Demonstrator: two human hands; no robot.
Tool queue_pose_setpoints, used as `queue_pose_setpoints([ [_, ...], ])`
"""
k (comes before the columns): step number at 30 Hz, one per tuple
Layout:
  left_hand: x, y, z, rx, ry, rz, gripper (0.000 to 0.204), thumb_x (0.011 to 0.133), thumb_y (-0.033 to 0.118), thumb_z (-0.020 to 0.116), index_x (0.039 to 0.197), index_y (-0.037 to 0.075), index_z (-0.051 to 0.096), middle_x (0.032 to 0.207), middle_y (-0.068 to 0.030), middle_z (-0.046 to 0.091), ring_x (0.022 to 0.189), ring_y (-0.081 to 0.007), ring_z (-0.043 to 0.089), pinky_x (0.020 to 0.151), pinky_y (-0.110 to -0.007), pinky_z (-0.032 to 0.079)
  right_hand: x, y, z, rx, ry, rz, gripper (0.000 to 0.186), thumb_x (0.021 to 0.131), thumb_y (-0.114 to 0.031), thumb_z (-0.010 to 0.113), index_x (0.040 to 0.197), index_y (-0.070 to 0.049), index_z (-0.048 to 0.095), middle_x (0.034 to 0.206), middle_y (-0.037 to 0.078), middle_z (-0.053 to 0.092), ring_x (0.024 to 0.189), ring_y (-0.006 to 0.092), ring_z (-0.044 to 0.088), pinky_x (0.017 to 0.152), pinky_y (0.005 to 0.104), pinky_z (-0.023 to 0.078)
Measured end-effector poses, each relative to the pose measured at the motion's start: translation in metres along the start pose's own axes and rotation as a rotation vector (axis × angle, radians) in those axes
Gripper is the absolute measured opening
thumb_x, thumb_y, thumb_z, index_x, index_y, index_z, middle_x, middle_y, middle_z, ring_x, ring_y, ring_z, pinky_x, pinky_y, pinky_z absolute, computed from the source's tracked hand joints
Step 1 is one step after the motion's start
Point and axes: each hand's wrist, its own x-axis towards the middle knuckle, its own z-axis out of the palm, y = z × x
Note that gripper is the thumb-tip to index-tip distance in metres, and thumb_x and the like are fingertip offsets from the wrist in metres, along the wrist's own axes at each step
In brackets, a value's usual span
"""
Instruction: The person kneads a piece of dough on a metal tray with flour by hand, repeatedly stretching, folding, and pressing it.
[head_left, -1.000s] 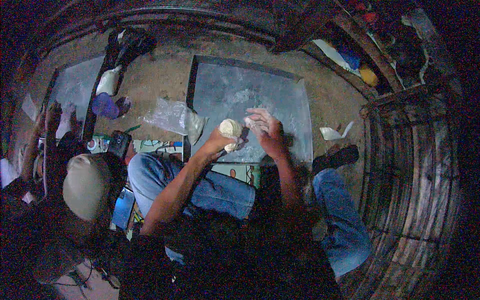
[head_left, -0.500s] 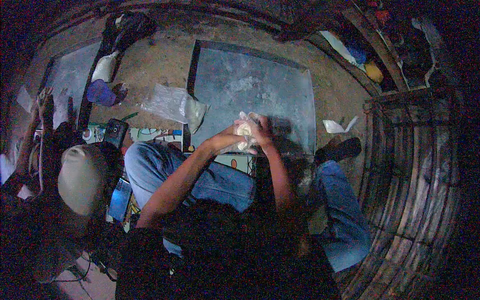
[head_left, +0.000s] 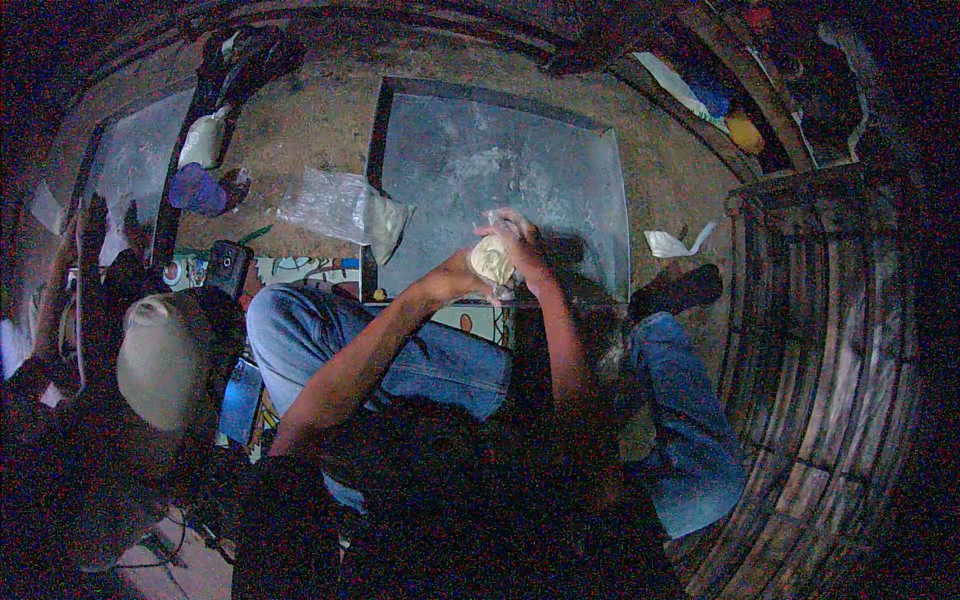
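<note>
A pale lump of dough [head_left: 491, 260] is between my two hands, over the near part of a wide, shallow metal tray [head_left: 570, 200]. My left hand [head_left: 462, 276] is closed around its left and lower side. Curled over its upper right side, my right hand [head_left: 521, 248] presses against it with whitish fingers. White powdery patches mark the tray's bottom beyond my hands. A clear plastic bag [head_left: 322, 205] with white powder at one end lies over the tray's left rim.
To my left, a person in a light cap [head_left: 160, 365] reaches over another tray [head_left: 140, 140]. A purple cup-like thing [head_left: 200, 189], a white bag [head_left: 203, 142] and a dark phone [head_left: 229, 267] lie between us. A small white bag [head_left: 680, 243] and slatted bench [head_left: 810, 400] are right.
My hands have shifted around the dough, and more of its rounded face shows now. The left person's hands have moved slightly; the view has shifted a little.
</note>
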Motion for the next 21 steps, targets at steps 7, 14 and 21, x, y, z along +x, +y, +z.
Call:
queue_pose_setpoints([
  [7, -0.008, 0.015, 0.007, -0.02, 0.082, -0.075, 0.06, 0.074, 0.013, 0.079, 0.127, 0.004, 0.05, 0.11, -0.007, 0.063, 0.096, -0.0205, 0.064, 0.084, -0.034, 0.053, 0.001, 0.01, 0.004, 0.137, -0.173, -0.074, 0.034, 0.092, -0.034, 0.063, 0.105, -0.003, 0.066, 0.107, 0.013, 0.067, 0.103, 0.0194, 0.062, 0.09, 0.0355, 0.048],
  [14, -0.001, 0.01, 0.006, -0.15, 0.172, -0.093, 0.045, 0.085, 0.022, 0.072, 0.121, 0.005, 0.053, 0.106, -0.0066, 0.064, 0.09, -0.0178, 0.064, 0.075, -0.03, 0.055, -0.004, 0.021, 0.004, -0.318, -0.001, -0.108, 0.04, 0.082, -0.034, 0.074, 0.107, -0.004, 0.062, 0.088, 0.009, 0.067, 0.083, 0.02, 0.065, 0.077, 0.0352, 0.053],
  [21, -0.006, 0.005, -0.009, -0.077, -0.026, -0.149, 0.055, 0.077, 0.012, 0.077, 0.124, 0.003, 0.05, 0.11, -0.0085, 0.064, 0.092, -0.0213, 0.065, 0.074, -0.032, 0.055, -0.009, 0.012, 0.034, -0.104, 0.199, 0.088, 0.023, 0.079, -0.024, 0.075, 0.08, -0.005, 0.063, 0.078, 0.006, 0.069, 0.061, 0.0152, 0.061, 0.058, 0.0315, 0.049],
])
